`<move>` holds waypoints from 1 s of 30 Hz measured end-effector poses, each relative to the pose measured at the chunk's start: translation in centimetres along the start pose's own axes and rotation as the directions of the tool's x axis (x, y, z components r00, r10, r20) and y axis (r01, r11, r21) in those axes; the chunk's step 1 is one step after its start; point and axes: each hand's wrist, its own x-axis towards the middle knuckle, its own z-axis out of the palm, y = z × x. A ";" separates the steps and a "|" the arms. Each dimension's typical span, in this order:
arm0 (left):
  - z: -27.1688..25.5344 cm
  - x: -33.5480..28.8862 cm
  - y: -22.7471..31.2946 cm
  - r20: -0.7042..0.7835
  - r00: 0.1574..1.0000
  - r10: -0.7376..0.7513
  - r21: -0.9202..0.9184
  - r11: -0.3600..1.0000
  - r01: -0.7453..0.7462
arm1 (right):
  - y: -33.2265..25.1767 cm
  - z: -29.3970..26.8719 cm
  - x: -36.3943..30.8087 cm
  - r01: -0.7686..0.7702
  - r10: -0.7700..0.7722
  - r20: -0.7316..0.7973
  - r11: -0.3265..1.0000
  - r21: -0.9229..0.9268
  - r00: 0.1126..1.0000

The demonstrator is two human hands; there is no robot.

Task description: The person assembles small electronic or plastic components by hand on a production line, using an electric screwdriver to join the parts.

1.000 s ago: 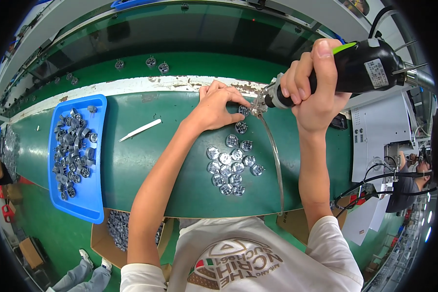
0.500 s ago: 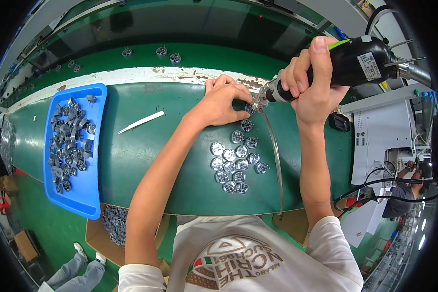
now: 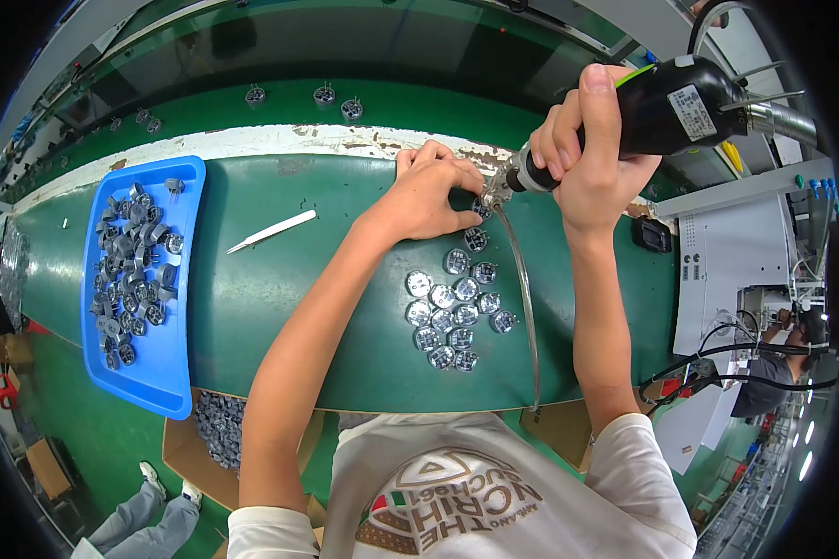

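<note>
My right hand [image 3: 595, 158] is wrapped round a black electric screwdriver [image 3: 667, 112] with a green stripe, its metal tip pointing down to the left. A clear hose [image 3: 527, 298] runs from the tip to the bench's near edge. My left hand [image 3: 429, 197] has thumb and fingers closed about a small round grey part [image 3: 481, 208] under that tip, largely hidden by fingers and tool. Close to the left thumb lies another round part [image 3: 475, 239]. Several more round parts with clear-looking tops [image 3: 442, 296] are grouped on the green bench nearer to me.
White tweezers [image 3: 272, 232] lie left of my left forearm. A blue tray [image 3: 186, 270] of grey parts stands at the left, above a cardboard box [image 3: 182, 454] of similar parts. Beyond the white ledge [image 3: 252, 141], several parts [image 3: 323, 94] sit on a green strip. Black cables [image 3: 708, 356] hang right.
The parts on the green strip beyond the ledge have moved right. The screwdriver and my right hand have shifted slightly left; my left hand stays at the same round part.
</note>
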 end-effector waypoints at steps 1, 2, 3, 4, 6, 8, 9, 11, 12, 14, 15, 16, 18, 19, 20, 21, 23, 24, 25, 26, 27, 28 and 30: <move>0.0 0.0 0.0 -0.003 1.000 -0.001 0.002 1.000 0.001 | 0.2 -0.1 0.0 -0.001 0.001 -0.001 1.000 -0.001 1.000; 0.0 0.0 0.0 -0.002 1.000 -0.001 0.001 1.000 0.001 | 0.4 -0.2 0.1 -0.003 0.003 0.018 1.000 -0.008 1.000; 0.1 0.1 -0.1 0.000 1.000 -0.004 -0.011 1.000 0.004 | 0.6 -0.3 0.1 -0.004 0.005 0.036 1.000 -0.015 0.999; 0.1 0.1 0.0 0.002 1.000 -0.006 -0.023 1.000 0.006 | 0.6 -0.2 0.1 -0.003 0.003 0.036 1.000 -0.016 0.999; 0.1 0.2 0.1 0.008 1.000 -0.002 -0.016 1.000 0.002 | 0.5 0.0 0.2 -0.010 0.010 0.002 1.000 -0.017 1.000; 0.2 0.1 0.0 0.011 1.000 -0.003 -0.005 1.000 0.004 | 0.4 0.0 0.1 -0.012 0.012 0.012 1.000 -0.011 1.000; 0.4 0.0 -0.3 -0.024 1.000 0.017 0.006 1.000 -0.017 | 0.2 0.1 0.0 -0.014 0.014 0.021 1.000 -0.007 1.000; 0.5 0.0 -0.4 -0.059 0.997 0.040 0.018 0.999 -0.039 | -0.3 0.1 -0.1 -0.024 0.024 -0.007 0.999 0.034 1.000; 0.6 0.0 -0.5 -0.069 0.997 0.037 0.008 0.999 -0.037 | -0.8 0.2 -0.2 -0.035 0.038 -0.035 0.997 0.075 0.999; 1.0 0.0 -0.4 -0.078 0.996 0.033 -0.005 0.999 -0.034 | -2.8 -0.4 0.2 -0.026 0.028 -0.048 0.999 0.043 0.998; 1.3 -0.1 -0.4 -0.128 0.990 0.064 -0.006 0.998 -0.065 | -3.6 -0.9 0.4 -0.038 0.042 -0.068 0.998 0.056 0.997; 1.3 0.0 -0.3 -0.178 0.979 0.096 -0.004 0.995 -0.099 | -4.2 -1.8 0.6 -0.006 0.005 0.003 0.999 0.054 1.000; 1.4 0.0 -0.3 -0.191 0.978 0.087 -0.004 0.996 -0.089 | -4.8 -2.4 0.5 -0.014 0.013 0.012 0.998 0.065 1.000; 1.5 -0.1 -0.3 -0.202 0.976 0.076 -0.003 0.997 -0.078 | -4.7 -2.4 0.4 -0.021 0.021 0.003 0.998 0.063 1.000; 1.6 -0.1 -0.3 -0.199 0.977 0.077 -0.003 0.997 -0.079 | -4.3 -2.0 0.2 -0.031 0.032 -0.025 0.999 0.034 0.999; 1.6 -0.1 -0.4 -0.204 0.976 0.077 0.006 0.997 -0.077 | -3.8 -1.5 0.0 -0.042 0.043 -0.053 0.999 0.005 0.998; 1.5 -0.2 -0.3 -0.208 0.975 0.079 0.017 0.997 -0.077 | -2.6 -1.5 0.2 0.014 -0.014 -0.022 1.000 -0.011 1.000; 1.4 -0.1 -0.2 -0.202 0.976 0.079 0.017 0.997 -0.077 | -2.2 -1.5 0.4 0.017 -0.018 -0.022 1.000 -0.015 1.000; 1.4 -0.2 -0.2 -0.198 0.977 0.076 0.019 0.997 -0.074 | -1.8 -1.5 0.4 0.020 -0.021 -0.020 1.000 -0.018 1.000; 1.4 -0.2 -0.2 -0.197 0.978 0.076 0.020 0.997 -0.073 | -1.6 -1.5 0.4 0.020 -0.020 -0.021 1.000 -0.017 1.000; 1.4 -0.2 -0.2 -0.204 0.976 0.080 0.025 0.997 -0.077 | -1.4 -1.4 0.3 0.008 -0.008 -0.021 1.000 -0.009 1.000; 1.4 -0.2 -0.2 -0.211 0.974 0.086 0.030 0.996 -0.081 | -1.3 -1.4 0.3 -0.004 0.004 -0.021 1.000 -0.003 1.000; 1.4 -0.2 -0.2 -0.209 0.974 0.085 0.030 0.996 -0.081 | -1.2 -1.2 0.2 -0.003 0.003 -0.022 1.000 -0.008 1.000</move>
